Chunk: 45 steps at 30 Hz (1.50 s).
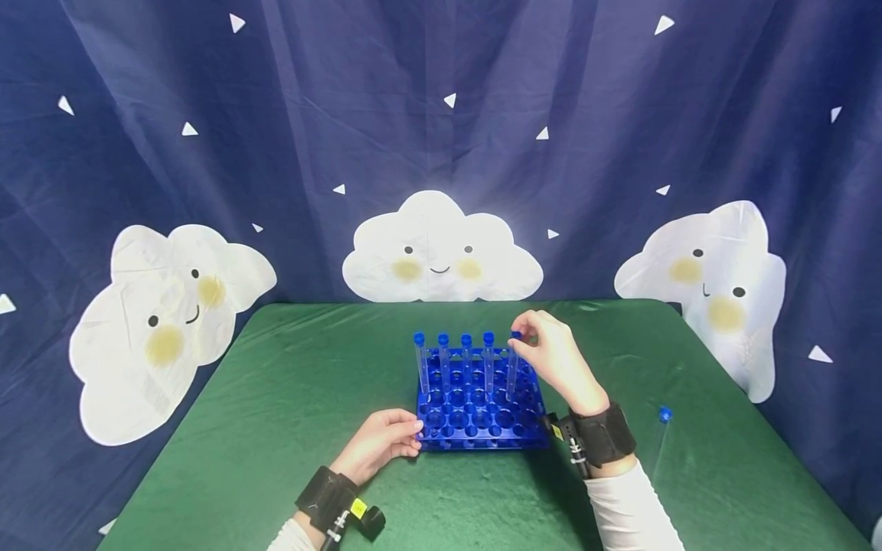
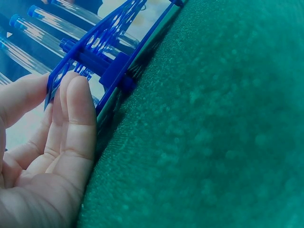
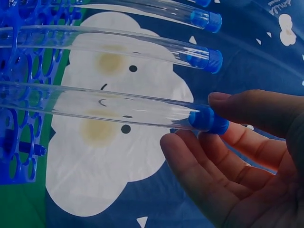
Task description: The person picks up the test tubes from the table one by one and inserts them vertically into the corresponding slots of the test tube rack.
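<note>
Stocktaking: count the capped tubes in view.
6: five clear plastic blue-capped tubes stand in the blue plastic rack's back row; one lies on the green cloth.

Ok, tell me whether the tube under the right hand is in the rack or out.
In: the tube stands upright in the blue rack, the right hand pinching its blue cap.

A tabletop [image 1: 289, 428] covered in green cloth carries a blue tube rack [image 1: 478, 417] near its middle. A single clear tube with a blue cap [image 1: 663, 428] lies flat on the cloth, well apart to the rack's right.
</note>
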Each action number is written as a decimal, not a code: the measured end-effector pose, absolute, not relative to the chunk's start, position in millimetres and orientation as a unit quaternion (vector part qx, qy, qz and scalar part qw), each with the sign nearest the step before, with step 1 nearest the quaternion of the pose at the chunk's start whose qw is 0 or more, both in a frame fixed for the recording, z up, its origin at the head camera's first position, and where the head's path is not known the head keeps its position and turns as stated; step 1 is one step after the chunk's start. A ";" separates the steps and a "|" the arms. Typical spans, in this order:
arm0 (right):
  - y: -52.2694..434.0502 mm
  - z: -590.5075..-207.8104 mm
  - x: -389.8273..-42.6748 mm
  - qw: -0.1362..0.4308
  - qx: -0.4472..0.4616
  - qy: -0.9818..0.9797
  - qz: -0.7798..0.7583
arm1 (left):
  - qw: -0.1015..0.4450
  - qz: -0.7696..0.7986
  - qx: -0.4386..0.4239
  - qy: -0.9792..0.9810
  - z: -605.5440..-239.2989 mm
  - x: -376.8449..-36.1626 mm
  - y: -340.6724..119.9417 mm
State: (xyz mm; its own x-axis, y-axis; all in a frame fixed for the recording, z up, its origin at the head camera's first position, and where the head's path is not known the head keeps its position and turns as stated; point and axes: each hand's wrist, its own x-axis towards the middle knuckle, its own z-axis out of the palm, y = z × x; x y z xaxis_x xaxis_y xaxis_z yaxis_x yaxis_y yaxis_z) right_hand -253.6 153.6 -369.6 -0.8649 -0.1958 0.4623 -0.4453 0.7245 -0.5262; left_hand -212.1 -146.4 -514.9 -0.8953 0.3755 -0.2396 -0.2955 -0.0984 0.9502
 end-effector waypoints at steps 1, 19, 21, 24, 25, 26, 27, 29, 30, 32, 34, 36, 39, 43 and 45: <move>154.1 -369.1 -253.4 0.189 0.175 -0.910 0.326 | 0.227 0.740 0.032 0.633 -514.9 -212.3 -146.6; 219.7 -341.9 -238.1 0.209 0.103 -0.922 0.308 | 0.228 0.739 0.023 0.634 -509.8 -210.2 -146.2; 232.3 -338.2 -234.6 0.187 0.080 -0.930 0.307 | 0.228 0.739 0.024 0.634 -509.9 -210.3 -146.5; 252.4 -335.8 -230.7 0.138 0.044 -0.938 0.316 | 0.227 0.739 0.025 0.635 -510.3 -210.2 -147.0; 259.5 -336.2 -229.9 0.120 0.030 -0.939 0.321 | 0.227 0.738 0.025 0.635 -510.5 -210.2 -147.2; 266.8 -337.2 -229.0 0.106 0.018 -0.940 0.324 | 0.227 0.738 0.025 0.636 -510.8 -210.3 -147.4; 274.2 -338.8 -228.2 0.093 0.005 -0.940 0.328 | 0.227 0.737 0.025 0.636 -511.1 -210.3 -147.5; 289.7 -342.7 -227.4 0.066 -0.020 -0.940 0.333 | 0.229 0.737 0.025 0.636 -511.3 -210.2 -147.6; 297.8 -344.9 -227.1 0.051 -0.032 -0.942 0.331 | 0.230 0.737 0.025 0.635 -511.6 -210.4 -147.6; 314.0 -348.9 -226.6 0.017 -0.058 -0.942 0.330 | 0.232 0.738 0.025 0.633 -511.9 -210.7 -147.4; 328.1 -352.4 -225.5 -0.014 -0.083 -0.943 0.323 | 0.233 0.738 0.025 0.632 -511.9 -210.9 -147.3; 339.9 -356.7 -223.7 -0.034 -0.108 -0.944 0.310 | 0.234 0.739 0.024 0.631 -512.0 -211.2 -147.2; 353.0 -365.3 -221.4 -0.057 -0.135 -0.942 0.302 | 0.234 0.739 0.022 0.631 -511.8 -211.5 -146.9; 367.9 -379.7 -223.4 -0.107 -0.142 -0.937 0.299 | 0.234 0.740 0.023 0.631 -512.2 -212.0 -146.4; 373.8 -387.3 -225.3 -0.136 -0.140 -0.933 0.301 | 0.234 0.740 0.023 0.631 -512.6 -212.1 -146.2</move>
State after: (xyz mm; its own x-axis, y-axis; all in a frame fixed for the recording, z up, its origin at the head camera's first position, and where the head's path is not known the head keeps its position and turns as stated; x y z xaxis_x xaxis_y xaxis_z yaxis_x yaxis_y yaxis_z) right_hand -225.3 373.8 -387.3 -0.9241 0.1794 -0.3374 0.3427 0.7796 -0.5242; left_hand -212.1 -146.2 -512.6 -0.8896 0.3754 -0.2603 -0.3165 -0.0956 0.9438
